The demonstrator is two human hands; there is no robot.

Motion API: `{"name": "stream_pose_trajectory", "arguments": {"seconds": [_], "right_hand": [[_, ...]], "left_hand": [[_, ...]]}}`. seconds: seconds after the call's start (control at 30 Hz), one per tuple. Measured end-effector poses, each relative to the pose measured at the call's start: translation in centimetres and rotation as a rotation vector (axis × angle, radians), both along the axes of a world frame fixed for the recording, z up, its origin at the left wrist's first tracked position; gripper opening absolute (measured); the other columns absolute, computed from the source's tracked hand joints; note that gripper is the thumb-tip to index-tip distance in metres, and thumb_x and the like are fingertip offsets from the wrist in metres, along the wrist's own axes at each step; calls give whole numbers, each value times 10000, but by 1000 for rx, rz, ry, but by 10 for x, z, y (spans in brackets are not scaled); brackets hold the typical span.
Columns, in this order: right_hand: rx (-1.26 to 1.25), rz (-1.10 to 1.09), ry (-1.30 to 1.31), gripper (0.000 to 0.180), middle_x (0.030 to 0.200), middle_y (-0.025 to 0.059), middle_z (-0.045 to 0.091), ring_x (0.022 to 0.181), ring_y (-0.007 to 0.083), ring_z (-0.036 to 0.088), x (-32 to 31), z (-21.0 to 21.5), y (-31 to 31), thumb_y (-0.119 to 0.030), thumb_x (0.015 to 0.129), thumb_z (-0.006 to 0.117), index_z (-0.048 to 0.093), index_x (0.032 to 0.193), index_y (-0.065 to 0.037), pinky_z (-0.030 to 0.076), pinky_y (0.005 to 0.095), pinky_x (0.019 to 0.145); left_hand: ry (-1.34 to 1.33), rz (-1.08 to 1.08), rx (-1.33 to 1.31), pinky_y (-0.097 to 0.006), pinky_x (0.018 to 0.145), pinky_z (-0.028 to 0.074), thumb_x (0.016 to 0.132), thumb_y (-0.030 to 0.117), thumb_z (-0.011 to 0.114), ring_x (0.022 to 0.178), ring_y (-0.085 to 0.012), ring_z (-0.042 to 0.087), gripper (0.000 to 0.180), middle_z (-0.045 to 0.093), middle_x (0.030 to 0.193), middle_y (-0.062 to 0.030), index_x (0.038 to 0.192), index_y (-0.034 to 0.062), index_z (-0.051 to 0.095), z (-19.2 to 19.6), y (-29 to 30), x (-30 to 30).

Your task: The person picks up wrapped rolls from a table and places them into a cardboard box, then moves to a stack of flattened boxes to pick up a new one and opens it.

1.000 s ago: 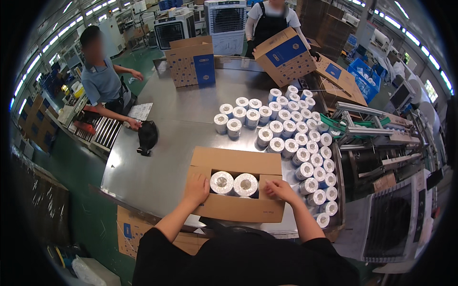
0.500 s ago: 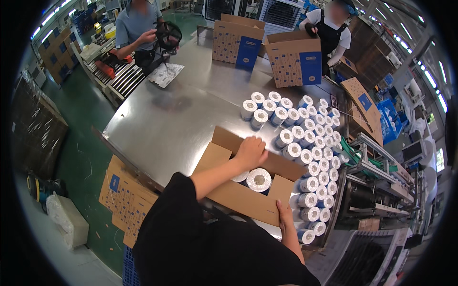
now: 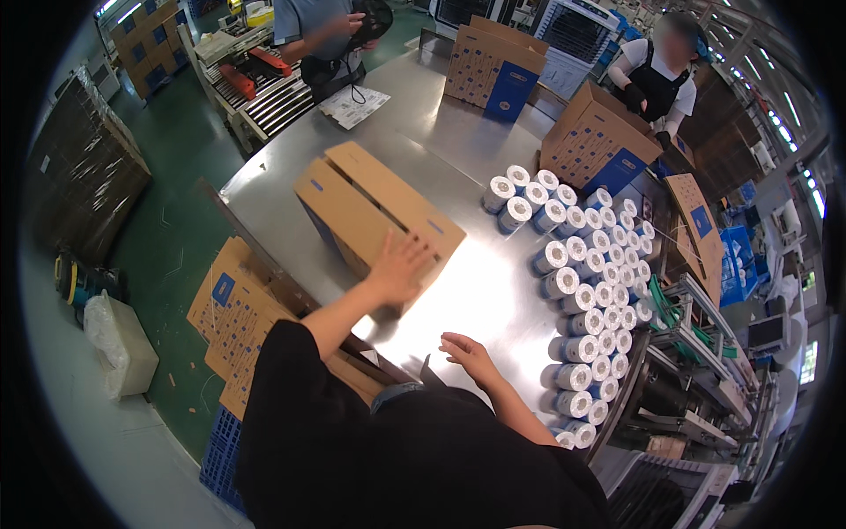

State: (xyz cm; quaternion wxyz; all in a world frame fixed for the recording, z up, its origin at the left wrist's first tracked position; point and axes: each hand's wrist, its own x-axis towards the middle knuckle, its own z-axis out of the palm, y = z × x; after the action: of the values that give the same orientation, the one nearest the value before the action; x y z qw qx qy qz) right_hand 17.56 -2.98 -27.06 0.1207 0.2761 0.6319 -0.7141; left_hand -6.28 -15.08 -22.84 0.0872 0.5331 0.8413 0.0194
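Note:
A brown cardboard box (image 3: 363, 196) with its top flaps folded down stands on the metal table (image 3: 485, 291) in front of me. A narrow gap runs between the two flaps. My left hand (image 3: 402, 266) lies on the box's near right end, fingers spread, holding nothing. Nearer to me, my right hand (image 3: 469, 354) hovers over the bright tabletop with its fingers extended, apart from the box and empty. To its right stand several rows of white-topped rolls (image 3: 577, 300) in blue-and-white wrap. The box's contents are hidden.
Across the table a person in dark overalls handles an open printed carton (image 3: 592, 141); another open carton (image 3: 493, 69) stands beside it. A second person holds a black mesh object (image 3: 372, 22) near a roller conveyor (image 3: 280, 99). Flattened cartons (image 3: 231, 322) lean at the table's left edge.
The box has moved away and to the left, and its flaps are now down over the rolls inside. My right hand has let go of it. The far person's carton is tilted.

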Motion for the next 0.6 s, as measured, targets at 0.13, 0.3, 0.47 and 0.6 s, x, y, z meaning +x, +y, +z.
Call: {"name": "stream_pose_trajectory", "arguments": {"seconds": [0.13, 0.3, 0.47, 0.6], "right_hand": [[383, 212, -171, 535, 1089, 135, 632, 941, 218, 624, 44, -54, 1, -372, 836, 647, 561, 1163, 43, 487, 305, 835], [1029, 326, -234, 691, 1175, 267, 555, 1109, 379, 528, 152, -139, 8, -496, 745, 651, 546, 1168, 39, 424, 409, 954], [744, 451, -297, 443, 1094, 214, 594, 1014, 391, 568, 248, -224, 34, -348, 853, 525, 508, 1211, -86, 462, 441, 841], [848, 524, -196, 438, 1031, 216, 599, 966, 381, 581, 248, -156, 12, -228, 832, 570, 458, 1218, -56, 469, 454, 790]], "left_hand": [[376, 587, 505, -530, 1107, 94, 796, 267, 620, 1396, -313, 98, 787, 165, 1494, -142, 1431, 66, 199, -25, -40, -62], [104, 1075, 788, -468, 1064, 217, 784, 143, 614, 1301, -345, 254, 711, 280, 1388, -176, 1384, 59, 243, -75, -118, 18], [-651, 1322, 279, -416, 909, 414, 765, 101, 566, 1048, -341, 544, 548, 559, 1167, -204, 1283, 5, 412, -205, -220, 198], [-1230, 657, -560, -420, 882, 428, 845, 196, 497, 994, -331, 586, 396, 576, 1135, -214, 1193, 9, 533, -242, -256, 350]]}}
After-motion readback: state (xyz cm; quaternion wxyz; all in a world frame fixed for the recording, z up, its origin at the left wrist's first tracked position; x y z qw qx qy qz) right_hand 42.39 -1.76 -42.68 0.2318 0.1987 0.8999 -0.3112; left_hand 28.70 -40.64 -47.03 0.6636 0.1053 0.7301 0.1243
